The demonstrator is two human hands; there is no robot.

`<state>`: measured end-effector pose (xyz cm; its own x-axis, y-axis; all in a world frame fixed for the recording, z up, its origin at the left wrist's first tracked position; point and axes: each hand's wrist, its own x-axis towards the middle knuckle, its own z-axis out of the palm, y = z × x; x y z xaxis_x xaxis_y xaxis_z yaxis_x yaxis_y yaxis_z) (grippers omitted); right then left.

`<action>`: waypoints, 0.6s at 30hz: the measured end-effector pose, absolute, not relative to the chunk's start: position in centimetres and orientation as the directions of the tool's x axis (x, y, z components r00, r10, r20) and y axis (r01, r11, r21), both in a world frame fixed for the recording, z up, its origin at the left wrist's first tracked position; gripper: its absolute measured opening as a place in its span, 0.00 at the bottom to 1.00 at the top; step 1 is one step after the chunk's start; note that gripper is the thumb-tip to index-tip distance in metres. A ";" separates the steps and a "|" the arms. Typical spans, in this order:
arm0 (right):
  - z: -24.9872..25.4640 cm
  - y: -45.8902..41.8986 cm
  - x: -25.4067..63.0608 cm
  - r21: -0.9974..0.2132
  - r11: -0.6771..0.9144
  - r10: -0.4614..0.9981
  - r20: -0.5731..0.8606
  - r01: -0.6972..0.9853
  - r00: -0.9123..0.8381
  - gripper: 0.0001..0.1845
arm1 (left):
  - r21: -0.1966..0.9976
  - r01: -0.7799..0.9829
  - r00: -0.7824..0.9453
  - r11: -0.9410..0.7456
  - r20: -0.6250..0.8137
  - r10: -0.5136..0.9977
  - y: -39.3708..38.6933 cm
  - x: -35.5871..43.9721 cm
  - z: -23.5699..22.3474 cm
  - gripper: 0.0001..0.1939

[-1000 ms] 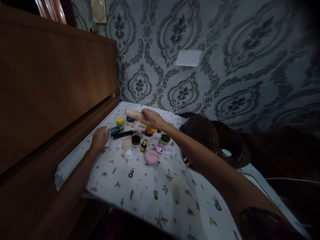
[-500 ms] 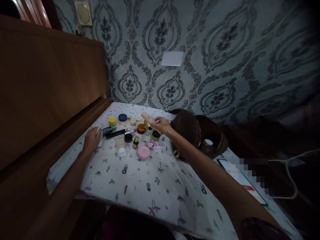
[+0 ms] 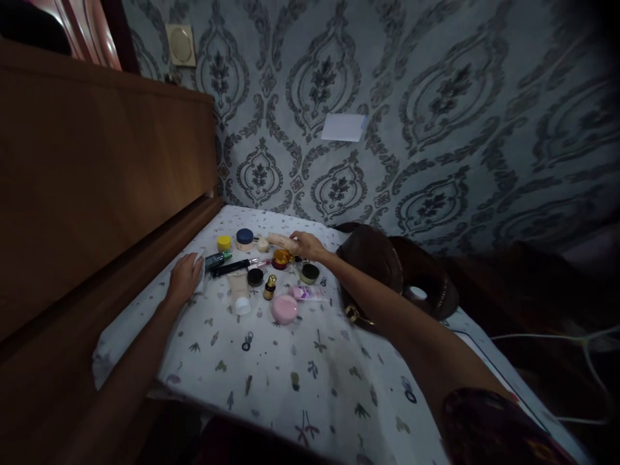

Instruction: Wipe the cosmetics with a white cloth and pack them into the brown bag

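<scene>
My right hand is closed around a pale pink cosmetic tube, held low at the back of the cosmetics. My left hand has its fingers curled over a whitish flat item, whose kind I cannot make out. Between the hands are a dark green tube, a black pen-like tube, a blue-lidded jar, a yellow-lidded jar and an amber jar. Nearer me lie a beige tube, a small gold-capped bottle and a pink round container.
A brown bag sits right of the cosmetics, beneath my right forearm. A wooden cabinet borders the left side, and a patterned wall rises behind. At the right are a partly covered tablet-like device and a white cable.
My right hand has lowered the pale pink tube toward the back of the cosmetics, from a raised tilt to nearly flat. My left hand keeps its place. The view has shifted slightly.
</scene>
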<state>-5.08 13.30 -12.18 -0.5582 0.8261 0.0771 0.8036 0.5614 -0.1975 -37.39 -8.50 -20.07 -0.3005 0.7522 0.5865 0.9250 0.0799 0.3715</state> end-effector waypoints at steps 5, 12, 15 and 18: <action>-11.5 14.4 -5.9 -0.169 0.692 0.722 0.132 0.702 -0.680 0.28 | 0.377 0.923 -0.299 0.075 0.582 0.756 -8.4 -37.5 -20.1 0.16; -10.3 12.5 -9.0 -0.133 0.857 0.511 0.099 0.497 -0.854 0.27 | 0.392 0.916 -0.309 0.083 0.559 0.769 -8.4 -37.5 -20.0 0.17; -10.8 11.5 -11.1 -0.123 0.885 0.459 0.062 0.449 -0.886 0.25 | 0.389 0.916 -0.312 0.094 0.547 0.777 -8.4 -37.4 -19.9 0.17; -11.5 11.3 -12.7 -0.115 0.887 0.454 0.047 0.447 -0.890 0.24 | 0.383 0.918 -0.315 0.107 0.537 0.783 -8.4 -37.5 -19.7 0.16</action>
<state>-12.65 11.27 -11.49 -0.8896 0.4543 0.0467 0.4470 0.8871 -0.1152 -37.46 -8.40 -19.74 -0.3149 0.7827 0.5368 0.9177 0.1068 0.3827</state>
